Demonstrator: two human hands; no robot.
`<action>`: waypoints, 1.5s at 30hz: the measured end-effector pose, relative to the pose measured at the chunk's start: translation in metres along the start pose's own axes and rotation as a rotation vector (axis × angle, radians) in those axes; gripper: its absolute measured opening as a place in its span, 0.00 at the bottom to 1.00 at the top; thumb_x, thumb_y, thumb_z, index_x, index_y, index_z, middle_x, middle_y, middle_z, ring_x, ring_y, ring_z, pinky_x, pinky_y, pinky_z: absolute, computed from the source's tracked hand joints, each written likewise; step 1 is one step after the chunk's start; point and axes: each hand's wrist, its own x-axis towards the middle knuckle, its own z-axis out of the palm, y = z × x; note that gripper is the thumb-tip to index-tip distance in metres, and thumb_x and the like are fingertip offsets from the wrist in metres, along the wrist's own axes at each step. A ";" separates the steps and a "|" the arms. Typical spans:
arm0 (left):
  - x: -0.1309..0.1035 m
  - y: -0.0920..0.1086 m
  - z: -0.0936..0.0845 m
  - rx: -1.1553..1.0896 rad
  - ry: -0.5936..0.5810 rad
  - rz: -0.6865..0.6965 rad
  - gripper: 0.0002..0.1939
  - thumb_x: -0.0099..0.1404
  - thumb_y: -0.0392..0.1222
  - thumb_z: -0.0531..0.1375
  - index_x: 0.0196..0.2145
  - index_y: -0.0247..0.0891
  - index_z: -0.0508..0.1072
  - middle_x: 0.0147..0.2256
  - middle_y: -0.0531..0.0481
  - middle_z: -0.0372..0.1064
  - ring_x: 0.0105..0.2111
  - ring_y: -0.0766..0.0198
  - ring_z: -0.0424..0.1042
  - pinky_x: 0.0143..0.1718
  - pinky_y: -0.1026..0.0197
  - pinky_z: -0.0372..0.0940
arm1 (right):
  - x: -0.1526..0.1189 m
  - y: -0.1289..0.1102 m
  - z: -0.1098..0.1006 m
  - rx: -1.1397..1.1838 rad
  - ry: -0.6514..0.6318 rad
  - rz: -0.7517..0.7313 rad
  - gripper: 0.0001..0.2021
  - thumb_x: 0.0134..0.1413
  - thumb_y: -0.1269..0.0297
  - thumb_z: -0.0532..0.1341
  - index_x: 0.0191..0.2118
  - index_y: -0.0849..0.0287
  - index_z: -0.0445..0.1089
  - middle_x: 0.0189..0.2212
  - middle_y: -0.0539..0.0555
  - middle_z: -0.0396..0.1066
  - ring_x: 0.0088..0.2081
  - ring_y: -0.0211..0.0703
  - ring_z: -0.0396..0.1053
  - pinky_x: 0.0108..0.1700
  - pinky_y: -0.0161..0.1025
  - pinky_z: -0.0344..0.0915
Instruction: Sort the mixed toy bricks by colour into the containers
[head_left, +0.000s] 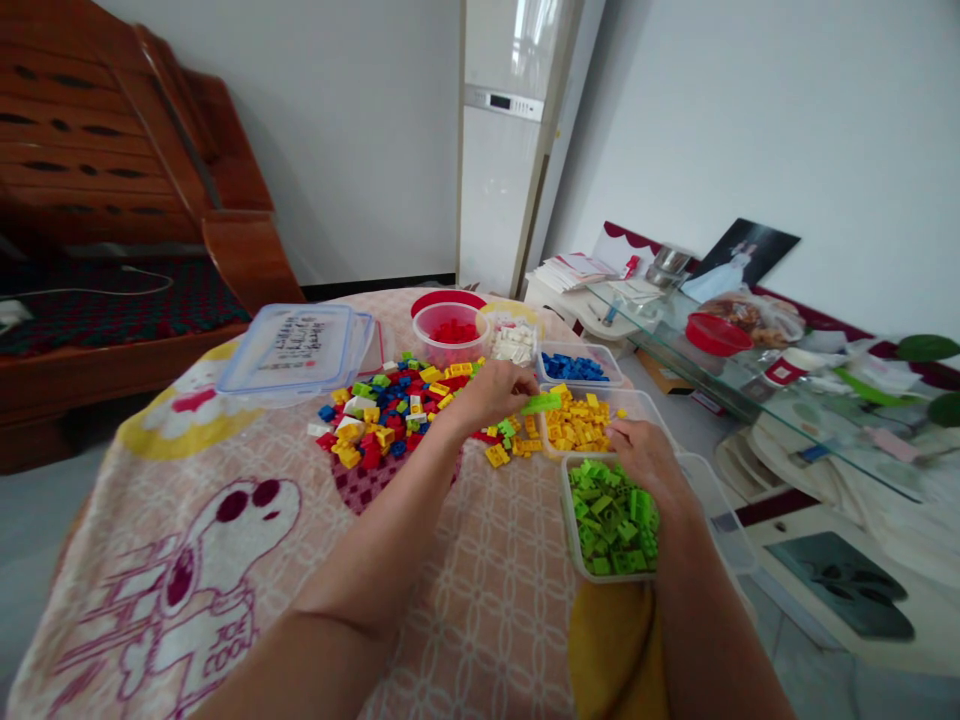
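My left hand (496,392) is closed in a pinch on a light green toy brick (541,403), held over the left side of the box of yellow bricks (579,424). At the right side of that box my right hand (643,455) is also closed, with a small yellow brick (622,413) at its fingertips. Below the right hand stands a clear box of green bricks (611,515), partly covered by the wrist. A mixed pile of colored bricks (390,410) lies on the cloth left of my left hand.
Behind the hands stand a box of blue bricks (574,368), white bricks (514,342) and a round tub of red bricks (452,330). Clear lids (289,345) lie at the back left. A cluttered glass-topped stand (787,410) is to the right, a wooden bench (112,200) to the left.
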 end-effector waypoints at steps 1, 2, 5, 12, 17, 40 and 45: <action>0.000 0.011 0.006 -0.010 -0.030 0.051 0.16 0.56 0.28 0.57 0.35 0.37 0.84 0.31 0.51 0.80 0.31 0.65 0.75 0.36 0.65 0.65 | 0.000 0.001 0.001 0.004 0.003 0.006 0.18 0.64 0.64 0.51 0.30 0.59 0.77 0.29 0.58 0.77 0.31 0.43 0.69 0.34 0.37 0.55; -0.001 0.021 0.014 -0.023 -0.056 0.114 0.16 0.57 0.27 0.57 0.35 0.38 0.84 0.33 0.51 0.81 0.32 0.64 0.75 0.37 0.65 0.65 | 0.000 0.001 0.002 0.007 0.007 0.008 0.19 0.65 0.64 0.51 0.30 0.59 0.77 0.30 0.58 0.78 0.31 0.43 0.69 0.35 0.37 0.55; -0.003 0.047 0.041 -0.071 -0.168 0.317 0.15 0.59 0.27 0.58 0.35 0.40 0.83 0.36 0.50 0.81 0.36 0.64 0.77 0.40 0.66 0.65 | 0.001 0.004 0.005 0.016 0.007 0.001 0.19 0.65 0.63 0.50 0.31 0.58 0.77 0.31 0.59 0.78 0.33 0.45 0.70 0.35 0.38 0.55; 0.001 0.040 0.046 0.014 -0.079 0.229 0.11 0.64 0.33 0.59 0.37 0.38 0.83 0.38 0.47 0.81 0.38 0.60 0.78 0.42 0.63 0.66 | 0.002 0.005 0.003 0.009 -0.027 0.012 0.18 0.64 0.63 0.51 0.31 0.59 0.77 0.31 0.58 0.78 0.32 0.44 0.70 0.36 0.38 0.57; 0.006 -0.006 0.025 0.237 0.101 -0.173 0.13 0.65 0.34 0.57 0.41 0.37 0.82 0.41 0.43 0.80 0.42 0.55 0.77 0.45 0.58 0.68 | 0.001 0.002 0.001 0.017 -0.019 0.016 0.17 0.65 0.64 0.51 0.31 0.59 0.76 0.29 0.57 0.77 0.31 0.42 0.69 0.35 0.37 0.56; 0.003 -0.050 0.057 0.216 0.175 -0.308 0.09 0.63 0.35 0.64 0.42 0.38 0.75 0.38 0.48 0.77 0.41 0.59 0.75 0.43 0.61 0.66 | 0.001 0.001 0.003 0.009 -0.010 0.027 0.16 0.63 0.64 0.54 0.34 0.60 0.79 0.33 0.59 0.79 0.34 0.43 0.70 0.36 0.37 0.55; 0.006 -0.052 0.049 0.127 0.234 -0.304 0.14 0.61 0.35 0.65 0.45 0.37 0.79 0.38 0.47 0.79 0.38 0.61 0.75 0.42 0.62 0.67 | 0.000 0.001 0.003 0.018 -0.001 0.008 0.17 0.63 0.63 0.53 0.34 0.60 0.79 0.33 0.59 0.79 0.33 0.44 0.70 0.36 0.37 0.55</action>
